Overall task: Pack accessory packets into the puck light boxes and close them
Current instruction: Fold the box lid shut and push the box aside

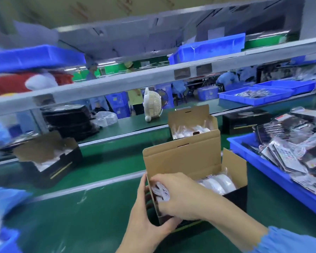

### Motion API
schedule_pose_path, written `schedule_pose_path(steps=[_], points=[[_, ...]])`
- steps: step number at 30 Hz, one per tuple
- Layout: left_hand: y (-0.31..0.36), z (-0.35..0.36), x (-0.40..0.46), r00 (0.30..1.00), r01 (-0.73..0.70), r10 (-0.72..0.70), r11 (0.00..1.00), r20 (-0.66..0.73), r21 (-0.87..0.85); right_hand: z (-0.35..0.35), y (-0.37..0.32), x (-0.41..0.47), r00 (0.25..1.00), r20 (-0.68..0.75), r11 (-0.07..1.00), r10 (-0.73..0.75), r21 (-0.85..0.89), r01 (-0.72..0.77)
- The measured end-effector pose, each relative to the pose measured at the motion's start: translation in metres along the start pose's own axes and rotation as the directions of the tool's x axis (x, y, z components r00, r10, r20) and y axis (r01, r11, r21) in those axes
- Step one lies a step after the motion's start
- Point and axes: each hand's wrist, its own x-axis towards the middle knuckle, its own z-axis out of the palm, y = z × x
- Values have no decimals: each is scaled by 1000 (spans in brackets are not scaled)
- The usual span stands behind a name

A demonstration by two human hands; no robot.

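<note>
The open puck light box (199,172) sits low and centre in the frame on the green bench (71,216), lid flap standing up, with bagged white puck lights (219,183) showing in its right half. Looks like thin corrugated card, so light and fairly stiff, but I'd guess the walls dent if you squeeze hard. Best hold is low on the outer corners, not the flaps.

The left hand (146,220) cups the near left corner of the box from outside, fingers wrapped round the bottom edge, thumb up along the side wall. That seems to be steadying it.

The right hand (179,196) reaches in from the lower right and is down over the left end of the box, fingers curled onto a white accessory packet (161,191) and pushing it in. The packet looks like soft, slick plastic, floppy rather than fragile, so pinching an edge and sliding it down the wall should work.

More packets are heaped in the blue bin (259,165) at right. Two other open boxes sit further up the frame.
</note>
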Motion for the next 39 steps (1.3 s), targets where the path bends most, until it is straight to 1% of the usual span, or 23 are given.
schedule_pose_path(steps=[2,6,8,11,13,14,15,17,18,19,20,21,23,24,25,27,29,31,33,35,37,38,39], points=[[-1,0,1,1000,-1,1,1000,-1,-1,-4,-3,2,999,11,997,35,-69,-34],[-3,1,1,1000,-10,10,1000,-7,22,-3,-1,4,996,-40,988,81,-128,-86],[-4,0,0,1000,-24,23,998,8,49,-1,4,3,993,-97,984,72,-157,-86],[-5,-5,0,997,-40,36,997,64,68,3,11,-1,971,-217,958,104,-238,-156],[-6,-7,0,996,-49,44,997,81,59,6,12,-1,948,-317,926,36,-347,-151],[-6,-7,0,995,-56,51,997,83,59,8,10,-1,942,-335,915,-28,-389,-111],[-7,-6,-1,995,-58,53,997,79,59,9,6,0,944,-317,907,-88,-417,-55],[-7,-6,-2,996,-61,57,997,67,54,11,1,1,963,-207,869,-174,-492,51],[-7,-6,-2,996,-61,57,997,62,55,10,3,0,969,-149,858,-198,-505,97],[-7,-6,-3,996,-61,57,997,63,56,7,7,-4,971,-116,880,-208,-455,134],[-6,-7,-3,996,-65,61,996,65,56,2,13,-9,971,-89,916,-224,-359,178],[-7,-7,-3,995,-72,68,996,67,55,-3,20,-15,970,-100,957,-223,-211,198],[-7,-8,-2,994,-90,85,993,74,71,-11,29,-26,974,-112,975,-197,79,206],[-6,-8,-2,993,-100,94,992,77,81,-13,30,-30,973,-108,969,-206,115,218],[-6,-7,-1,992,-109,102,991,79,83,-14,32,-30,966,-94,968,-239,53,245],[-5,-6,0,991,-109,103,992,80,71,-16,32,-28,941,9,925,-338,-181,334],[-3,-5,0,990,-109,103,993,93,54,-22,30,-28,916,107,872,-388,-279,402],[-2,-5,0,987,-114,109,993,118,37,-26,26,-31,917,138,847,-374,-351,398],[-1,-5,0,984,-128,122,991,134,36,-22,14,-31,914,134,799,-382,-449,400],[-1,-6,1,986,-110,106,994,132,27,-17,3,-29,910,188,734,-369,-542,409],[-1,-8,0,984,-111,103,993,143,46,-18,2,-26,900,244,712,-362,-551,436],[-2,-10,0,981,-127,115,989,155,71,-23,6,-28,900,258,742,-352,-509,436],[-2,-13,1,976,-150,131,983,174,101,-29,12,-32,901,227,772,-370,-465,434]])
